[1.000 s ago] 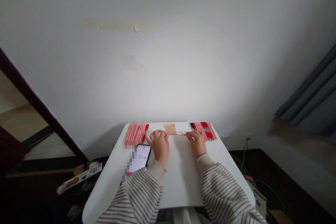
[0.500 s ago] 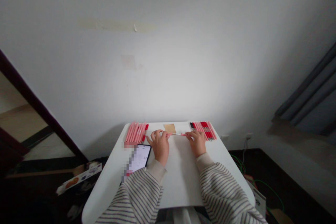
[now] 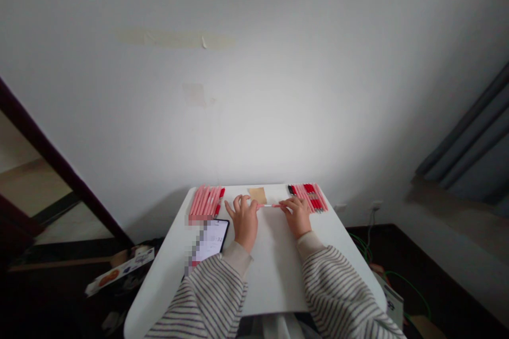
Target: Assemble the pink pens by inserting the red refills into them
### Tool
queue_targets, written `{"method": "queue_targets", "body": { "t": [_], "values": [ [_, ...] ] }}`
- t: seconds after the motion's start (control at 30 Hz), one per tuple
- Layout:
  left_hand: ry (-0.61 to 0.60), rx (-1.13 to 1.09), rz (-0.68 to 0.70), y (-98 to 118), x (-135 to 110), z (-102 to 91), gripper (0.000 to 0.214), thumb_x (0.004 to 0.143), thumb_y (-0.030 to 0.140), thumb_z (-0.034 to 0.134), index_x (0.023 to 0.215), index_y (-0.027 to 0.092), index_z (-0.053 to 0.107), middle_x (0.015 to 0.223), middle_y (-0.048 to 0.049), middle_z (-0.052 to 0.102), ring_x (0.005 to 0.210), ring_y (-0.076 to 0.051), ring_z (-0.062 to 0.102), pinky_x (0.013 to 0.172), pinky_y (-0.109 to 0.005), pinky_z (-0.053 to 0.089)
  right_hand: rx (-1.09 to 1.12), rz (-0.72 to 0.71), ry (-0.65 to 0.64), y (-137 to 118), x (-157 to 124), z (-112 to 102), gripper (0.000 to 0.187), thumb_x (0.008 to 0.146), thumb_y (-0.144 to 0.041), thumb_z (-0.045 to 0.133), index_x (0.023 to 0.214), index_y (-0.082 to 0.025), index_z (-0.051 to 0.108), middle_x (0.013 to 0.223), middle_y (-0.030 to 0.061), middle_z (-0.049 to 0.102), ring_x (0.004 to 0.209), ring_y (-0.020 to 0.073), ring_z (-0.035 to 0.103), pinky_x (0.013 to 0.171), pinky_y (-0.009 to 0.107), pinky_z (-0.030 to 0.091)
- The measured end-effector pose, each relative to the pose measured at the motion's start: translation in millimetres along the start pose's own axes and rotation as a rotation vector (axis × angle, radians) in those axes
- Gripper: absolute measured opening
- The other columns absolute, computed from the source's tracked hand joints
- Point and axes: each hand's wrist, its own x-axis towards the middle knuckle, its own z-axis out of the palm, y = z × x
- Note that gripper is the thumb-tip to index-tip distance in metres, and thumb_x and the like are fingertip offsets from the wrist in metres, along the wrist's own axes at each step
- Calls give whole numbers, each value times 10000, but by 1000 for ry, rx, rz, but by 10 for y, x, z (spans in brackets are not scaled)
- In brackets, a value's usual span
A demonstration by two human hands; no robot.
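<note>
My left hand (image 3: pixel 244 221) and my right hand (image 3: pixel 296 215) rest on a white table (image 3: pixel 274 270) and pinch the two ends of one thin pink pen (image 3: pixel 267 205) held level between them. Both sleeves are striped. A row of pink pens (image 3: pixel 204 202) with one red pen at its right lies to the left of my left hand. Another row of red and pink pens (image 3: pixel 310 197) lies just right of my right hand.
A small tan card (image 3: pixel 257 194) lies at the table's far edge between the pen rows. A phone (image 3: pixel 210 241) with a lit screen lies left of my left forearm. Boxes and green cables sit on the dark floor. A white wall stands right behind the table.
My hands have drawn closer together, so less of the pen shows between them. My left fingers have spread a little.
</note>
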Motion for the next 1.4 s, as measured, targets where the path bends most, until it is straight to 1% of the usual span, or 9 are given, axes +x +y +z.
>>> {"method": "queue_targets", "body": {
  "t": [0.13, 0.33, 0.5, 0.67, 0.9, 1.07, 1.23, 1.4],
  "values": [
    [-22, 0, 4, 2, 1, -4, 156, 843, 342, 547, 900, 286, 680, 1141, -63, 581, 1169, -270, 411, 1070, -678, 164, 2, -13, 5, 7, -1, 10, 204, 879, -332, 545, 908, -282, 741, 915, 57, 663, 952, 231, 463, 830, 368, 305],
    [-47, -37, 18, 39, -4, -13, 170, 851, 351, 527, 906, 293, 676, 1136, -54, 583, 1168, -268, 412, 1085, -656, 158, -2, -24, -22, -32, -16, 39, 163, 866, -325, 584, 899, -299, 742, 918, 43, 662, 988, 230, 462, 849, 369, 301],
    [-41, -76, 20, 59, -6, -8, 177, 862, 298, 505, 911, 291, 675, 1121, -51, 584, 1151, -252, 425, 1092, -618, 188, 11, -48, -31, -49, -20, 57, 153, 856, -330, 600, 902, -300, 743, 897, 42, 670, 973, 235, 468, 846, 370, 319],
    [-52, -133, -5, 59, -7, 3, 185, 863, 286, 499, 913, 289, 677, 1110, -52, 586, 1123, -237, 440, 1081, -579, 224, 38, -65, -50, -64, -18, 51, 177, 863, -356, 579, 903, -300, 742, 880, 49, 670, 933, 232, 496, 829, 374, 347],
    [-67, -192, -30, 59, 2, 1, 205, 874, 273, 474, 911, 272, 675, 1108, -56, 594, 1111, -231, 440, 1072, -551, 225, 94, -71, -72, -80, 4, 39, 164, 852, -325, 586, 891, -285, 741, 853, 49, 671, 923, 229, 512, 827, 373, 372],
    [-68, -202, -47, 41, 3, 31, 200, 870, 265, 478, 883, 254, 677, 1104, -59, 594, 1095, -233, 442, 1054, -536, 247, 131, -66, -85, -75, 13, 50, 146, 837, -291, 595, 872, -267, 735, 849, 58, 664, 922, 231, 515, 818, 380, 391],
    [-54, -181, -47, 41, 10, 18, 174, 860, 269, 503, 871, 246, 674, 1094, -60, 595, 1087, -227, 449, 1035, -512, 278, 158, -66, -99, -77, 12, 77, 123, 826, -250, 605, 868, -253, 721, 859, 57, 658, 915, 230, 510, 825, 391, 403],
    [-79, -181, -46, 40, 15, 0, 195, 871, 267, 480, 869, 235, 672, 1102, -64, 592, 1084, -223, 449, 1024, -504, 289, 179, -79, -101, -86, 17, 81, 104, 825, -240, 610, 861, -250, 707, 859, 46, 644, 910, 214, 504, 825, 378, 406]
  ]
}}
